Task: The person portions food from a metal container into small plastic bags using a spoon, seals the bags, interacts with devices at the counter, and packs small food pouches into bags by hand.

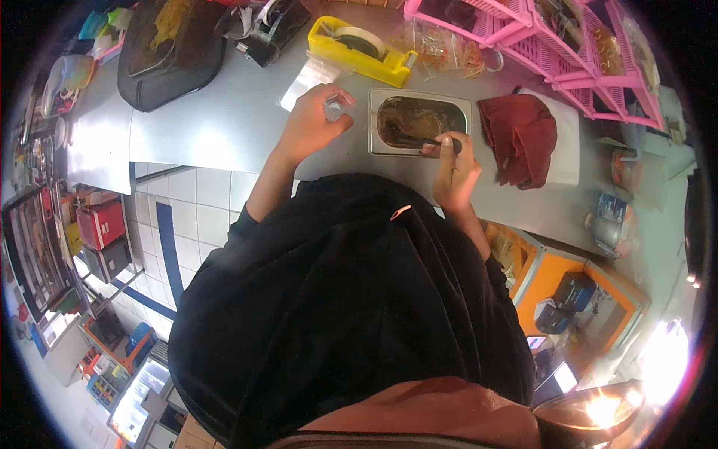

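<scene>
We see white floor tiles (213,191), a blue stripe (169,251), an orange cabinet (552,273), and glaring light (668,363) at lower right.

My left forearm (271,183) was stretched out ahead of me, and my left hand (310,120) was turned inward, its fingers (327,92) curled round toward the thumb (341,126). My right forearm (471,226) angled forward too, wrist (454,203) bare, while my right hand (456,168) was closed in a grip, the thumb laid on top.

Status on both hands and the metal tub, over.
Left hand holding small clear plastic item. Right hand gripping dark utensil, tip in brown contents of the metal tub. Red cloth right of tub, not blocking.
</scene>
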Motion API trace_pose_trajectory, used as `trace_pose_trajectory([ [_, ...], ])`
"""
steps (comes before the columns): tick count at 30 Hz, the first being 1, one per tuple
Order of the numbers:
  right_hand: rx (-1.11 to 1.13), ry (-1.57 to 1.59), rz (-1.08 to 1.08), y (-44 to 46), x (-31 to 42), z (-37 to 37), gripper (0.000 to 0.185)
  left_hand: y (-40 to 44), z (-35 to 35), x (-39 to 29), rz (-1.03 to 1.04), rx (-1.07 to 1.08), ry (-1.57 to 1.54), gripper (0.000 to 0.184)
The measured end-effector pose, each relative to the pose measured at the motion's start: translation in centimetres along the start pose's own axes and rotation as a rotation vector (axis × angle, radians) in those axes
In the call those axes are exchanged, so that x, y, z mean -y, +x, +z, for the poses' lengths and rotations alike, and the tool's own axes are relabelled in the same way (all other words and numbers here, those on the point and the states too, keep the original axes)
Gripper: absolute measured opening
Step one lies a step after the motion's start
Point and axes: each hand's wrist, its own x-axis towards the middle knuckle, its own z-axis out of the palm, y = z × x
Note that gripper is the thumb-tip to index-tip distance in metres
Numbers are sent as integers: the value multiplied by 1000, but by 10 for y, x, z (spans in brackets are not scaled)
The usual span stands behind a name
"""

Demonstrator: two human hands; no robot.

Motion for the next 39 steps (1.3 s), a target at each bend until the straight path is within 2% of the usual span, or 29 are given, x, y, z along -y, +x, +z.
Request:
trace_pose_trajectory([
  [3, -20, 99, 27, -3, 1, 4, 12, -1, -1, 0, -44, -3, -37, 28],
  [9, -34, 216, -95, -12, 0, -4, 10, -1, 0, 4, -54, -21, -49, 28],
  [11, -85, 76, -286, -15, -1, -7, 5, -2, 0, 5, -15, -27, -56, 27],
  [12, -85, 76, -285, -15, -2, -7, 5, -2, 0, 4, -15, -26, -57, 27],
  [14, -93, -115, -498, -14, -3, -7, 6, -1, -1, 0, -32, -11, -45, 26],
  [15, -94, -115, -498, -12, -2, -6, 6, -1, -1, -1, -31, -9, -45, 26],
  [17, 136, -237, -583, -5, 4, -5, 8, -1, -3, -2, 12, 20, -12, 26],
  [18, 136, -236, -584, -3, 7, -4, 8, -1, -3, -3, 12, 19, -10, 26],
  [20, 241, -156, -448, -3, 10, -4, 7, -2, -4, -4, 25, 29, -8, 25],
  [21, 241, -156, -448, -2, 9, -4, 7, -2, -4, -5, 25, 28, -8, 25],
  [23, 225, -10, -195, 1, 5, -6, 5, -3, -4, -7, -96, 52, -33, 26],
  [24, 222, -12, -195, 3, 4, -6, 5, -3, -4, -6, -92, 54, -34, 26],
  [26, 136, 196, 36, 9, 1, -4, 10, -3, -1, -1, -48, 68, -44, 28],
  [28, 105, 290, 50, 15, -7, -3, 17, -4, 1, 3, -23, 76, -54, 28],
  [30, -47, 454, 283, 19, -11, -6, 21, -4, 0, 2, 0, 80, -64, 28],
  [33, -139, 518, 262, 20, -17, -9, 26, -6, -2, 0, -38, 137, -65, 28],
  [37, -249, 458, 307, 13, 1, -7, 24, -6, 1, 5, -19, 184, -167, 27],
  [39, -265, 308, 168, 5, 12, -2, 16, -6, 3, 4, 13, 177, -211, 26],
])
